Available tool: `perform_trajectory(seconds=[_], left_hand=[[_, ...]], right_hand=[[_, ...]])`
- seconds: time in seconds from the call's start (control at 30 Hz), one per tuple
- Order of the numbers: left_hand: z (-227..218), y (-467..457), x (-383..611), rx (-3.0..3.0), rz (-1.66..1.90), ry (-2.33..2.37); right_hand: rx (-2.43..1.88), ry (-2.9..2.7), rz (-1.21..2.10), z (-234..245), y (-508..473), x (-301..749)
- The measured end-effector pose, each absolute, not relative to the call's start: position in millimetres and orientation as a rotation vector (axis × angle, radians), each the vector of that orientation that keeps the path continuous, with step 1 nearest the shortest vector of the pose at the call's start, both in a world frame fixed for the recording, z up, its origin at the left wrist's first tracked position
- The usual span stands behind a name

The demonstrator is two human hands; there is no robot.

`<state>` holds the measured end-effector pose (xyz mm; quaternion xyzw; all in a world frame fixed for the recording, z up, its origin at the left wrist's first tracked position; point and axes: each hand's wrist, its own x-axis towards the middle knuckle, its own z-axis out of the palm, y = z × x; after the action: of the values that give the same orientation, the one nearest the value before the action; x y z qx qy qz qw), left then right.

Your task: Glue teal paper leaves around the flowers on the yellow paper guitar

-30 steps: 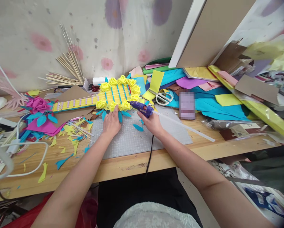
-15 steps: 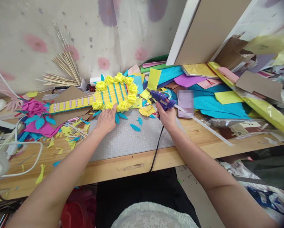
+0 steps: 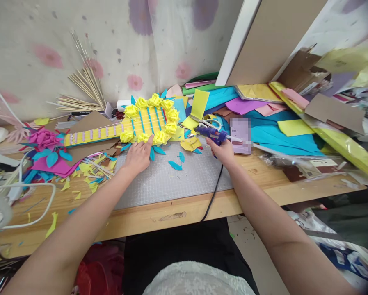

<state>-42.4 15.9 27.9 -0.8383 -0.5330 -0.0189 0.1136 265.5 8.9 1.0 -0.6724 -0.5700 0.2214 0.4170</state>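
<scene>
A yellow paper guitar [image 3: 110, 130] lies across the desk, ringed with yellow paper flowers and edged with blue leaves. A magenta flower [image 3: 44, 138] covers its head end. My left hand [image 3: 138, 156] rests at the guitar's lower edge, fingers stretched out over the yellow flowers. In my right hand [image 3: 221, 150] is a purple hot glue gun [image 3: 211, 133], its nozzle toward the left and a long white glue stick [image 3: 273, 152] sticking out behind. Scissors [image 3: 202, 122] lie just beyond the gun. Loose blue paper leaves [image 3: 175, 165] sit on the grey cutting mat [image 3: 165, 188].
Bamboo skewers [image 3: 90, 88] stand at the back left. Paper scraps [image 3: 94, 172] and white cables [image 3: 53, 196] litter the left. A phone [image 3: 241, 137] lies right of the gun, before stacked coloured paper [image 3: 279, 133]. The gun's black cord [image 3: 214, 194] hangs over the desk edge.
My right hand has shifted the glue gun slightly right and down, away from the scissors, turning its glue stick flatter. My left hand and the guitar stay nearly still.
</scene>
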Motion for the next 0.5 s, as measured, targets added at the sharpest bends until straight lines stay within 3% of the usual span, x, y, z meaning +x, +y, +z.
perform_trajectory(seconds=[0.5], left_hand=[[29,17,-45,-2.503,0.005,-1.467]], right_hand=[[-1.913,-1.661,0.571,1,6,279]])
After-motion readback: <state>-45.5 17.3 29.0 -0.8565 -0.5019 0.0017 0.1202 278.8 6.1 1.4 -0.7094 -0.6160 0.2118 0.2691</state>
